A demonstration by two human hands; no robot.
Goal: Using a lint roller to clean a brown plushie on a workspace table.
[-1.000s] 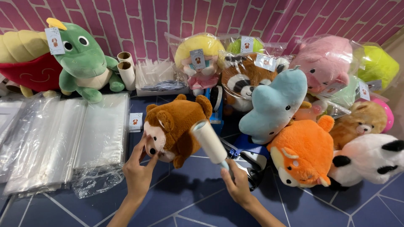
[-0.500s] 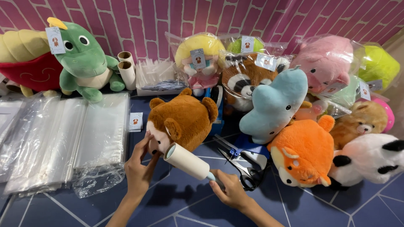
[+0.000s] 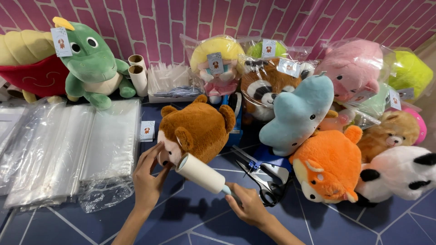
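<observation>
A dark blue counter [image 3: 181, 213] crossed by thin pale lines carries everything, and behind it rises a wall [image 3: 181, 22] of pink-purple brick pattern. Near the middle lies a brown plush bear [image 3: 200, 129], its pale face turned toward the front edge. The left hand [image 3: 147, 179] reaches up to that face, fingers [image 3: 152, 156] spread and touching the muzzle, not clenched around it. The right hand [image 3: 247, 206] has its fingers closed around the light blue handle of a lint roller [image 3: 200, 173], whose white roll lies against the bear's front, just beside the left hand.

To the left, stacks of clear plastic bags [image 3: 68, 145] lie flat on the counter, one crumpled at the front. A small printed tag [image 3: 146, 130] lies between them and the bear. Black scissors [image 3: 261, 179] lie just right of the roller. Along the wall stand a green dinosaur plush [image 3: 93, 63], two cardboard tubes [image 3: 137, 72] and several bagged toys. A pale blue plush [image 3: 297, 115], an orange plush [image 3: 329, 165] and a white and black plush [image 3: 399, 174] crowd the right side.
</observation>
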